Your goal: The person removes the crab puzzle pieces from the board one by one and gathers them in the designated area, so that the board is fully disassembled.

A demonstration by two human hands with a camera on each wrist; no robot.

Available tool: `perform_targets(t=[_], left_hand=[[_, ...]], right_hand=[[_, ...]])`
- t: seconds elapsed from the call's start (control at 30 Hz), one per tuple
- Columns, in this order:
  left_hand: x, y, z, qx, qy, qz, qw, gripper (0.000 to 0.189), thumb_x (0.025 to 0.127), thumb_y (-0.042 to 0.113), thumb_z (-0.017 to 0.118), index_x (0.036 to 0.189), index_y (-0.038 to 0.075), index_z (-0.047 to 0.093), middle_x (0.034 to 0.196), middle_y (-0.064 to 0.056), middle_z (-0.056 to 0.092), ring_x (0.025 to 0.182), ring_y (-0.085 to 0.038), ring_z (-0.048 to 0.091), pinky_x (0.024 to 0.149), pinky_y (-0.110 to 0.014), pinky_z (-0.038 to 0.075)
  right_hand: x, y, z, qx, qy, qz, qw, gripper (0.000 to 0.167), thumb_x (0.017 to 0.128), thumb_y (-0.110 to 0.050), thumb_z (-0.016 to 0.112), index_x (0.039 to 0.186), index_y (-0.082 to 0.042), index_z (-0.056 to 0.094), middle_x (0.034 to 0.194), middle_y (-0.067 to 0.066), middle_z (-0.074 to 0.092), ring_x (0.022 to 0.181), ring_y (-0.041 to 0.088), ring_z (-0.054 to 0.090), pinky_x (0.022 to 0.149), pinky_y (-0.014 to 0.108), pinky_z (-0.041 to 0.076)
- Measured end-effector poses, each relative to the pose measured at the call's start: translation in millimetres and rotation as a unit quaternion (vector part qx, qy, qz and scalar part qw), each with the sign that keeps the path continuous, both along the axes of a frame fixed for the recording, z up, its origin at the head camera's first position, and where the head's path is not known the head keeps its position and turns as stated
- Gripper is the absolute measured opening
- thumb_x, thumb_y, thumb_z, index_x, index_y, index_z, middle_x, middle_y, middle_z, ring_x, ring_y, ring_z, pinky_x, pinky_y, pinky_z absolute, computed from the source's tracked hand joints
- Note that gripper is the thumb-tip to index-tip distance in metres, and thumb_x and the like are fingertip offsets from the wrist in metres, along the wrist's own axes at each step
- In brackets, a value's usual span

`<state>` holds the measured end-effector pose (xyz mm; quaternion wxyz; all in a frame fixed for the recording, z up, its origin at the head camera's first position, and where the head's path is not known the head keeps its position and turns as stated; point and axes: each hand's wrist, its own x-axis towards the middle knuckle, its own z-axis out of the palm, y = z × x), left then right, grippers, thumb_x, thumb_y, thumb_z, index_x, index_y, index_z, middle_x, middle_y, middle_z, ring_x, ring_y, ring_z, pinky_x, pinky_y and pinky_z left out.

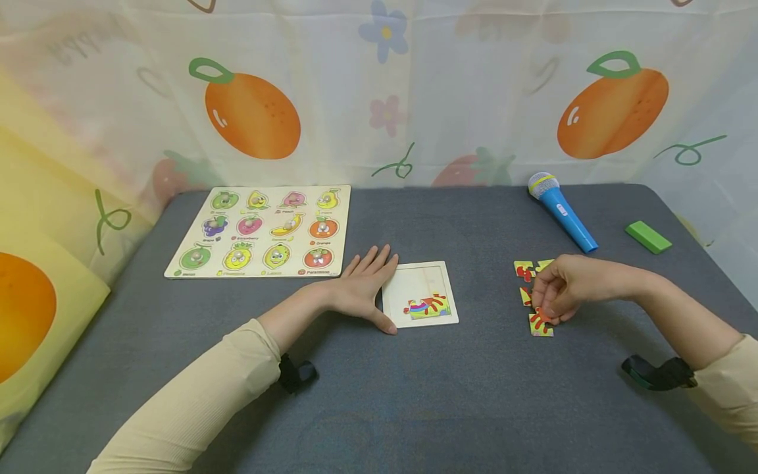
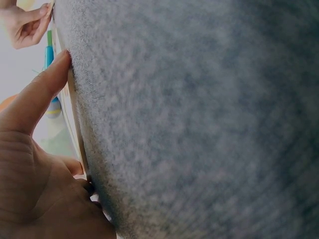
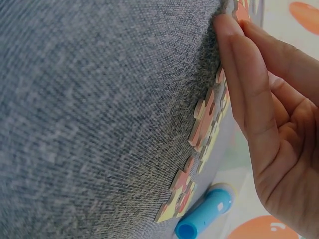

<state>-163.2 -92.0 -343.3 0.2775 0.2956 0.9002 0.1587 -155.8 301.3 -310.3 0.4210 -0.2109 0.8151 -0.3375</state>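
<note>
My left hand point(image 1: 361, 289) lies with fingers spread along the left side of a square puzzle tray point(image 1: 414, 280), its thumb at the lower left corner. In the left wrist view the thumb and a finger touch the tray's edge point(image 2: 76, 119). Joined jigsaw pieces point(image 1: 428, 307), yellow with red and rainbow stripes, fill the tray's lower right part. Over to the right, my right hand point(image 1: 562, 289) pinches a red-and-yellow jigsaw piece point(image 1: 540, 327) between thumb and fingertips. More loose jigsaw pieces point(image 1: 524, 270) lie behind it, some partly hidden by the hand.
A wooden fruit peg board point(image 1: 266, 234) lies at the back left. At the back right are a blue toy microphone point(image 1: 565, 214) and a green block point(image 1: 648, 237). A fruit-patterned curtain point(image 1: 337, 85) hangs behind the grey table point(image 1: 414, 401).
</note>
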Motion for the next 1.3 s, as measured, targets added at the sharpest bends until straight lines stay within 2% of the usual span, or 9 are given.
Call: perform_targets(t=[0.53,0.87,1.1,1.3], left_hand=[[-0.4,0.2,0.7,0.001,-0.002,-0.001,1.0000,0.126,0.076,0.056,0.078,0.160,0.013,-0.006,0.166,-0.007,-0.023,0.154,-0.025,-0.024,0.125,-0.052,-0.012],[-0.7,0.7,-0.9,0.005,-0.003,0.002,1.0000,0.126,0.076,0.053,0.078,0.160,0.011,-0.006,0.166,-0.010,-0.022,0.154,-0.028,-0.023,0.125,-0.053,-0.012],[0.0,0.8,1.0,-0.002,0.001,-0.001,1.0000,0.127,0.075,0.056,0.078,0.160,0.011,-0.005,0.166,-0.009,-0.021,0.155,-0.028,-0.022,0.125,-0.053,-0.011],[-1.3,0.2,-0.8,-0.001,0.003,-0.001,1.0000,0.127,0.075,0.056,0.078,0.160,0.011,-0.005,0.166,-0.010,-0.020,0.155,-0.028,-0.022,0.125,-0.054,-0.011]], right_hand=[[-5.8,3,4.3,0.014,-0.014,-0.018,0.9996,0.025,0.088,-0.009,0.069,0.109,0.005,0.064,0.093,0.011,0.072,0.080,0.006,0.067,0.074,0.025,0.059],[-4.2,-2,8.7,0.010,0.010,-0.012,0.9998,0.026,0.089,-0.013,0.070,0.109,0.002,0.065,0.090,0.008,0.073,0.078,0.008,0.067,0.075,0.027,0.059],[-2.2,-12,8.7,-0.009,0.037,0.018,0.9991,0.021,0.091,-0.014,0.068,0.106,0.000,0.066,0.084,0.007,0.072,0.072,0.007,0.062,0.064,0.027,0.054],[-2.2,-21,7.0,-0.002,0.047,0.014,0.9988,0.020,0.093,-0.015,0.067,0.107,-0.002,0.066,0.086,0.006,0.070,0.072,0.008,0.062,0.064,0.027,0.055]])
